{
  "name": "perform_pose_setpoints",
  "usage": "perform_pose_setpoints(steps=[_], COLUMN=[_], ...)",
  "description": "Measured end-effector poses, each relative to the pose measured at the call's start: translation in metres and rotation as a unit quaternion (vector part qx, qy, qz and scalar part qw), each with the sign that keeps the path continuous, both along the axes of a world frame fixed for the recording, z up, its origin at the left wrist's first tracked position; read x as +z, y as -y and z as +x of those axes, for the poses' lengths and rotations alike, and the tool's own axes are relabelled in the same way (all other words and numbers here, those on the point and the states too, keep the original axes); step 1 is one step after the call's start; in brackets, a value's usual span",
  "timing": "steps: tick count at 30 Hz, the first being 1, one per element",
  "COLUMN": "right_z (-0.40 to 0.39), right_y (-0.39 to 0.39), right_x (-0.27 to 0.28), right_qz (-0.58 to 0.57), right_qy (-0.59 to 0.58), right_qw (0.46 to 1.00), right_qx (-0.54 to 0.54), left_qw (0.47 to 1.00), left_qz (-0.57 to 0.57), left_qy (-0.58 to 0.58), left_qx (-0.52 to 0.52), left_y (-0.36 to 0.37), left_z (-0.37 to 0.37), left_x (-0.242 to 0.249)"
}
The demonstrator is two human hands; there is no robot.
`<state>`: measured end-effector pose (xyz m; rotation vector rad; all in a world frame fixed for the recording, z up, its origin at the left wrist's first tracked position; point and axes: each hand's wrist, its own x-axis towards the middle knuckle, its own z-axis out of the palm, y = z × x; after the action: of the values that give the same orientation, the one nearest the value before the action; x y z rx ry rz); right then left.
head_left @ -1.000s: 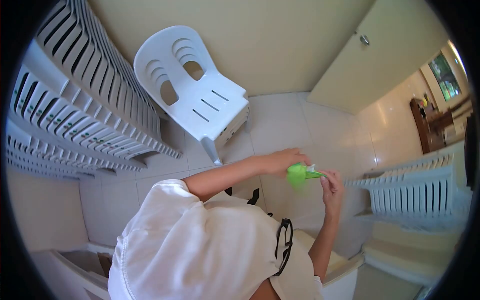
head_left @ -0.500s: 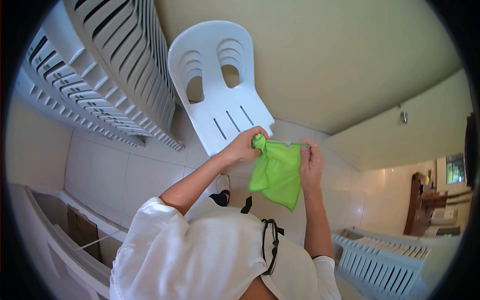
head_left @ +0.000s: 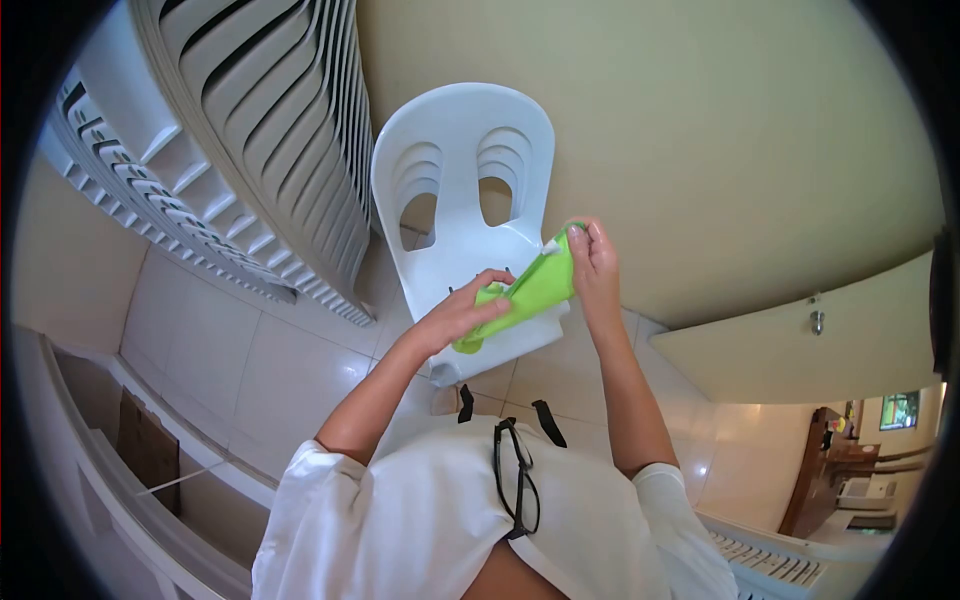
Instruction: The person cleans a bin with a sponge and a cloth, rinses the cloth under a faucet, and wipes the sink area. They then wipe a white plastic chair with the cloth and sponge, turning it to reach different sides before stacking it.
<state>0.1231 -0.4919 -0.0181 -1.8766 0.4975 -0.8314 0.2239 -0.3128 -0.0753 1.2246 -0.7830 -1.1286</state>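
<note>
A bright green cloth point(head_left: 541, 288) is stretched slantwise between my two hands, above the seat of a white plastic chair point(head_left: 459, 200). My right hand point(head_left: 596, 262) is closed on the cloth's upper corner, beside a small white tag. My left hand point(head_left: 462, 316) grips the lower end, its thumb over the fabric and its fingers curled along the far edge. The cloth looks folded or bunched lengthwise. Part of the chair's seat and its slots are hidden behind the cloth and my left hand.
Tall stacks of white plastic chairs point(head_left: 270, 130) rise at the left. A white bin-like container point(head_left: 210, 462) holds a brown board at lower left. A door point(head_left: 800, 335) with a metal knob juts from the wall at right. More slatted white plastic point(head_left: 765, 560) stands lower right.
The cloth has gone from hanging down to a slanted, bunched strip. My right hand has risen and moved slightly left; my left hand has moved lower and left. The chair appears lower in view.
</note>
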Motion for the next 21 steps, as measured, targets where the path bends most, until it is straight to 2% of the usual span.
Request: perform_pose_setpoints(steps=[1, 2, 3, 4, 5, 6, 7, 9, 10, 11, 13, 14, 16, 18, 19, 20, 21], right_z=[0.016, 0.023, 0.029, 0.035, 0.039, 0.042, 0.044, 0.047, 0.046, 0.044, 0.047, 0.053, 0.074, 0.108, 0.128, 0.150, 0.177], right_y=[0.005, 0.006, 0.007, 0.012, 0.020, 0.031, 0.043, 0.067, 0.082, 0.106, 0.159, 0.172, 0.196, 0.229, 0.242, 0.249, 0.247], right_x=[0.001, 0.001, 0.000, 0.000, -0.006, -0.017, -0.026, -0.034, -0.040, -0.049, -0.066, -0.056, -0.022, -0.021, -0.021, -0.028, -0.041], right_qz=[0.024, 0.024, -0.022, -0.070, -0.071, -0.054, -0.036, -0.018, 0.002, 0.006, -0.093, -0.091, 0.179, 0.233, 0.281, 0.287, 0.176], right_qy=[0.028, 0.029, 0.012, -0.003, 0.001, 0.008, 0.016, 0.024, 0.025, 0.027, -0.027, -0.024, 0.003, 0.054, 0.100, 0.102, 0.121], right_qw=[0.999, 0.999, 1.000, 0.998, 0.997, 0.998, 0.998, 0.996, 0.993, 0.993, 0.980, 0.982, 0.977, 0.968, 0.953, 0.952, 0.974], right_qx=[0.024, 0.029, 0.017, 0.004, 0.007, -0.018, -0.044, -0.079, -0.116, -0.113, -0.174, -0.165, -0.116, -0.076, -0.045, -0.038, -0.077], left_qw=[0.950, 0.952, 0.952, 0.961, 0.966, 0.979, 0.978, 0.972, 0.971, 0.970, 0.962, 0.957, 0.939, 0.954, 0.941, 0.855, 0.733], left_qz=[0.057, 0.099, 0.099, 0.130, 0.159, 0.037, 0.037, 0.060, 0.061, 0.062, 0.051, 0.038, 0.015, 0.065, 0.077, 0.091, 0.103], left_qy=[0.305, 0.281, 0.282, 0.228, 0.172, 0.133, 0.137, -0.002, 0.001, 0.074, 0.183, 0.220, 0.306, 0.241, 0.242, 0.374, 0.489], left_qx=[0.041, 0.066, 0.071, 0.092, 0.112, 0.153, 0.155, 0.227, 0.230, 0.223, 0.198, 0.183, 0.157, 0.163, 0.222, 0.349, 0.462], left_y=[0.000, -0.001, -0.003, -0.007, -0.010, -0.013, -0.009, 0.003, 0.013, 0.028, 0.061, 0.079, 0.117, 0.147, 0.163, 0.180, 0.199], left_z=[0.007, 0.013, 0.020, 0.028, 0.034, 0.039, 0.043, 0.051, 0.057, 0.065, 0.087, 0.105, 0.157, 0.193, 0.216, 0.227, 0.234], left_x=[0.003, -0.004, -0.006, -0.008, -0.011, -0.028, -0.029, -0.028, -0.021, -0.005, 0.028, 0.041, 0.053, 0.086, 0.082, 0.077, 0.067])
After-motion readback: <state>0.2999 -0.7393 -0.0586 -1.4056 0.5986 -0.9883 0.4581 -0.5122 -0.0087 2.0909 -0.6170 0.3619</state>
